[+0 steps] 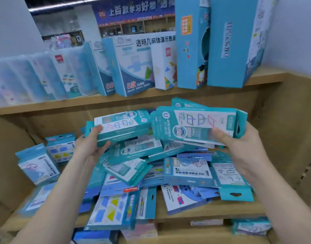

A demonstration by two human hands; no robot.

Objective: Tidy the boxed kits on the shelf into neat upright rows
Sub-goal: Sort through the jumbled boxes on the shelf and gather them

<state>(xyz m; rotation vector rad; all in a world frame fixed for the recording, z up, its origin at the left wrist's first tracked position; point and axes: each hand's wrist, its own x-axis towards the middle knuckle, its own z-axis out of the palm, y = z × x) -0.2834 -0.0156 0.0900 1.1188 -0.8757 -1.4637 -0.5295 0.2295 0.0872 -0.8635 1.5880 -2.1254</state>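
A jumbled pile of teal and blue boxed kits (pixel 168 173) lies flat across the middle shelf (pixel 212 211). My left hand (pixel 91 147) grips the left end of a teal kit (pixel 123 125), held above the pile. My right hand (pixel 239 147) holds a small stack of teal kits (pixel 195 125) by its right end, thumb on top. Two kits (pixel 38 164) stand upright at the shelf's left side, one behind the other.
The upper shelf (pixel 116 101) carries a row of larger boxes (pixel 133 67) leaning or upright, with two tall teal boxes (pixel 221 41) at its right. Wooden side walls (pixel 283 138) bound the compartment. More kits (pixel 251 226) lie on the shelf below.
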